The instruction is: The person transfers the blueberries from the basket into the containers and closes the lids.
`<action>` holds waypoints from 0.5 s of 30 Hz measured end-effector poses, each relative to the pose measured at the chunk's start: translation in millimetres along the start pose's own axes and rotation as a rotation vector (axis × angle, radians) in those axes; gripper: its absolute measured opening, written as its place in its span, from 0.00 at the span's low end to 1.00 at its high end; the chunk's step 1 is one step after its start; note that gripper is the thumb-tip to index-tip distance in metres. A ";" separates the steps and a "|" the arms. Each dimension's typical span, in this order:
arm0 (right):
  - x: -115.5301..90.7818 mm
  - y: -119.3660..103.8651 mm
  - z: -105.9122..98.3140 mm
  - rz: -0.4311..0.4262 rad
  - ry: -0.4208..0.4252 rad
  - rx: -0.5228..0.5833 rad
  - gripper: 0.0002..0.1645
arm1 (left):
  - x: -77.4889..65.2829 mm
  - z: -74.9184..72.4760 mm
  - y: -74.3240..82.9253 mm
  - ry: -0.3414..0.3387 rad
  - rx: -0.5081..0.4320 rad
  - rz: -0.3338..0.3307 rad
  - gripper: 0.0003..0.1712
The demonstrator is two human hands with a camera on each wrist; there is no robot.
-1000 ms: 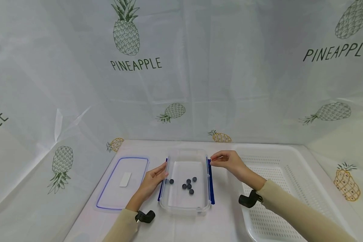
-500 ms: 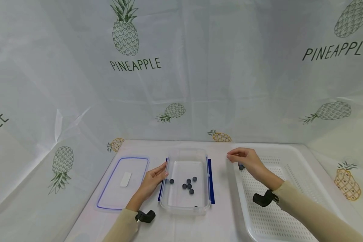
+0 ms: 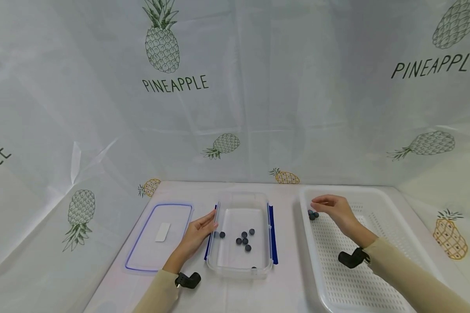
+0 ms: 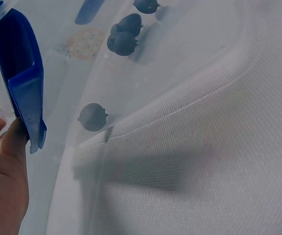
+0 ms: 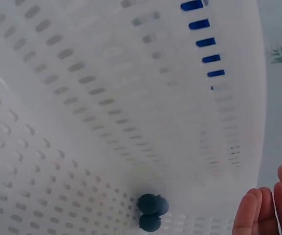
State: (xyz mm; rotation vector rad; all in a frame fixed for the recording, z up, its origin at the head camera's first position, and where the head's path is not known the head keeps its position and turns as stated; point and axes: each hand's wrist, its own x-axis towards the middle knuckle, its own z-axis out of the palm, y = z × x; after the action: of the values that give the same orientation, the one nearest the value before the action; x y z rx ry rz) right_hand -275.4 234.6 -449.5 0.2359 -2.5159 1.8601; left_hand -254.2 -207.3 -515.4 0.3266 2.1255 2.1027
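Observation:
My left hand (image 3: 197, 234) holds the left side of a clear plastic food container (image 3: 235, 217) at the rim. In the left wrist view, its fingers (image 4: 16, 139) are at the lower end of a blue latch flap (image 4: 26, 73). Several blueberries (image 3: 244, 241) lie scattered on the container's bottom. Over the far left corner of a white perforated basket (image 3: 313, 269) hovers my right hand (image 3: 338, 215), its fingers loosely bent and holding nothing. Below it, a cluster of blueberries (image 5: 150, 210) sits in that basket corner.
A clear lid with a blue seal (image 3: 149, 248) lies on the table left of the container, a white label (image 3: 162, 232) on it. The table (image 3: 287, 261) meets a pineapple-print sheet (image 3: 254, 113) at the back. Another blue latch (image 3: 273, 234) hangs on the container's right side.
My right hand has moved right, from the container's right rim to above the basket corner. One more blueberry shows near the container's front edge. My left hand has stayed in place.

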 end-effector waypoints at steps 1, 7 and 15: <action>0.5 2.8 -1.4 0.000 0.008 -0.023 0.26 | 0.2 -0.2 -1.3 0.003 0.004 0.003 0.31; 3.7 20.1 -8.2 0.036 0.054 -0.129 0.26 | 0.3 -1.2 -4.8 0.002 0.020 0.023 0.32; 8.1 38.8 -14.3 0.046 0.057 -0.171 0.24 | 0.2 -1.5 -4.4 0.005 0.037 0.004 0.31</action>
State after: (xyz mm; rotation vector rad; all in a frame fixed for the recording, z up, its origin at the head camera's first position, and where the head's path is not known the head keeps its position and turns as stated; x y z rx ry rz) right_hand -289.5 258.4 -481.5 0.1227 -2.6429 1.6283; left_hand -255.0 -208.7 -519.7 0.3300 2.1708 2.0707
